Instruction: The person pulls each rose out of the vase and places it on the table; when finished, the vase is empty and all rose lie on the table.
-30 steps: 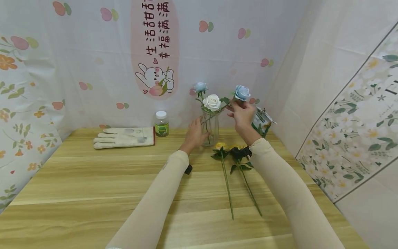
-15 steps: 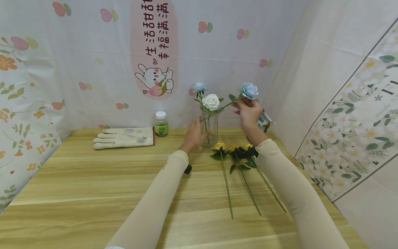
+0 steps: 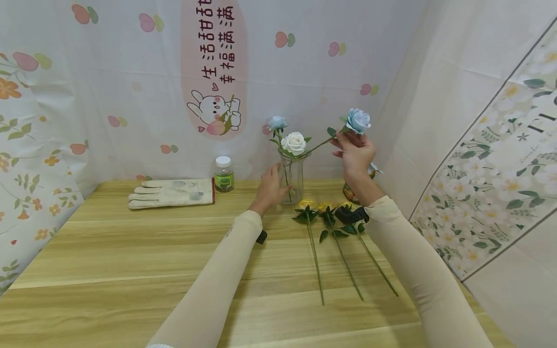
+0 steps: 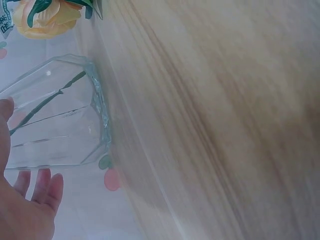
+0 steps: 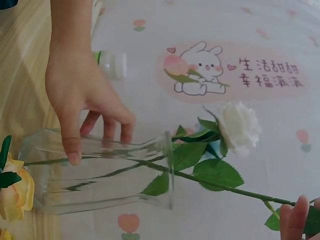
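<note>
My left hand [image 3: 271, 187] holds the clear glass vase [image 3: 297, 182] from its left side, thumb across the front and fingers round behind. A white rose [image 3: 294, 143] and a pale blue rose [image 3: 276, 123] stand in the vase. To the right of them, my right hand [image 3: 359, 153] pinches another blue rose [image 3: 358, 121] just under its bloom. Its green stem [image 5: 235, 190] slants into the vase mouth in the right wrist view. Yellow roses [image 3: 306, 205] lie on the table below the right wrist, stems toward me.
A cream work glove [image 3: 174, 193] lies at the back left, beside a small white-lidded jar [image 3: 224, 176]. Partly hidden behind my right wrist stands a patterned container [image 3: 349, 193]. Printed cloth [image 3: 143, 96] hangs close behind the table.
My right hand has moved right and slightly up with the blue rose, so its stem leans farther out from the vase. A third yellow rose's stem shows now. The left hand stays at the vase.
</note>
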`<state>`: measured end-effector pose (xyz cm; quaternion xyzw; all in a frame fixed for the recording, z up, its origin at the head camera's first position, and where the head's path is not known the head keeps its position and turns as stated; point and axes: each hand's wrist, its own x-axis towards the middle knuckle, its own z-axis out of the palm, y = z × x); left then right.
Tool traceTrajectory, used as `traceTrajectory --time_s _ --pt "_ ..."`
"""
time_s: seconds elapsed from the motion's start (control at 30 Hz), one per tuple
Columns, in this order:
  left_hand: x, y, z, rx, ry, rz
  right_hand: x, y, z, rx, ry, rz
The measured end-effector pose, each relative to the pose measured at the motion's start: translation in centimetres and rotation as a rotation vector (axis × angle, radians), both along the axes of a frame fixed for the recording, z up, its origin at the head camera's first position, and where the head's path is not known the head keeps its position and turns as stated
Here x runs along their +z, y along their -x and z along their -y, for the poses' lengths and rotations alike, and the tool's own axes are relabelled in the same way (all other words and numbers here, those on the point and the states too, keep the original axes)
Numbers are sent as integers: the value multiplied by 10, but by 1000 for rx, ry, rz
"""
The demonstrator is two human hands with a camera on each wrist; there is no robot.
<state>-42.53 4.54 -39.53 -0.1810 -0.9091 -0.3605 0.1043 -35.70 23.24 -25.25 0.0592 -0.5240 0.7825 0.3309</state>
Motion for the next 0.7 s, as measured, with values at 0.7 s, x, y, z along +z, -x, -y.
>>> traceTrajectory --time_s 0.7 --pt "2 -3 2 -5 6 -2 20 -28 -9 30 85 -156"
